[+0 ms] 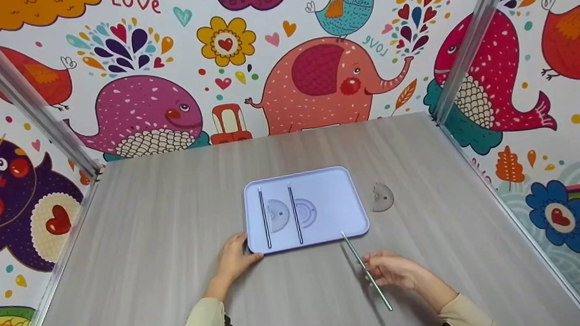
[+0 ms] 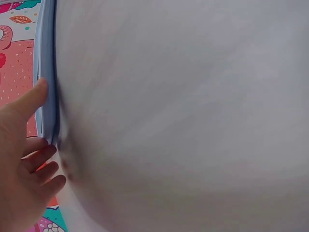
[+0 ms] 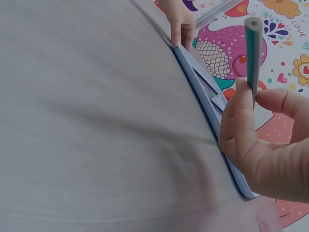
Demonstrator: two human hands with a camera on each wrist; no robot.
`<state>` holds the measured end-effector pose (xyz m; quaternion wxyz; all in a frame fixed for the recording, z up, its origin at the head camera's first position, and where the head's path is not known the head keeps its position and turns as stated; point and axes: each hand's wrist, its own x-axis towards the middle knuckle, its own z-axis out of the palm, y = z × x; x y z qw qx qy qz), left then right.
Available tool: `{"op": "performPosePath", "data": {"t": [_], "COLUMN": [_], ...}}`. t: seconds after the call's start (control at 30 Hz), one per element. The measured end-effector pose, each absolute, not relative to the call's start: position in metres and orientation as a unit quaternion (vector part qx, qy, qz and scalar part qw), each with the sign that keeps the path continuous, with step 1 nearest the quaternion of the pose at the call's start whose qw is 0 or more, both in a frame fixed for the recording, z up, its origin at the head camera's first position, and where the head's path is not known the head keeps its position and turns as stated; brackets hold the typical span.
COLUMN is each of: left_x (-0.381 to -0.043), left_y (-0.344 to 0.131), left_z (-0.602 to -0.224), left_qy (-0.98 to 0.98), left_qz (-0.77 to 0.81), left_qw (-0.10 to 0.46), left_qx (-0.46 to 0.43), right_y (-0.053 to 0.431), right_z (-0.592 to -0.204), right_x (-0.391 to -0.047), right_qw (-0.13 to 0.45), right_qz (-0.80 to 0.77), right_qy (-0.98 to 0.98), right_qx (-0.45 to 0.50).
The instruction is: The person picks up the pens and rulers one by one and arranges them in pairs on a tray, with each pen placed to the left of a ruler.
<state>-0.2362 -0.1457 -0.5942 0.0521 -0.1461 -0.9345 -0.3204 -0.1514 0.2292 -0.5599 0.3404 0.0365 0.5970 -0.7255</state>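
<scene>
A pale lilac tray [image 1: 332, 191] lies on the table, with two dark pencils [image 1: 295, 215] and two clear protractors [image 1: 278, 215] in its left and middle parts. My left hand [image 1: 234, 260] holds the tray's near left corner, thumb on the front rim and fingers at the left side. In the left wrist view that thumb [image 2: 38, 94] rests against the tray's edge [image 2: 47, 58]. Between thumb and fingers, my right hand [image 1: 391, 269] pinches a green pencil [image 1: 368, 274] by the tray's near right corner. Its blunt end shows in the right wrist view.
A third clear protractor [image 1: 383, 197] lies on the table [image 1: 167, 205] just right of the tray. Printed walls [image 1: 159, 111] with metal posts [image 1: 473, 36] enclose the table at the back and both sides.
</scene>
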Motion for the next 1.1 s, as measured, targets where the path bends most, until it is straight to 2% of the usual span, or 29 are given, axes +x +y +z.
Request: {"op": "performPosePath", "data": {"t": [1.1], "left_x": [-0.236], "left_y": [-0.145], "left_z": [-0.593], "left_qy": [-0.934], "left_qz": [-0.323], "left_qw": [0.043], "left_qx": [-0.146], "right_y": [0.213], "right_z": [-0.537], "right_x": [-0.177], "right_qw": [0.329], "right_qz": [-0.726], "right_qy": [0.604], "right_qx": [0.025]}}
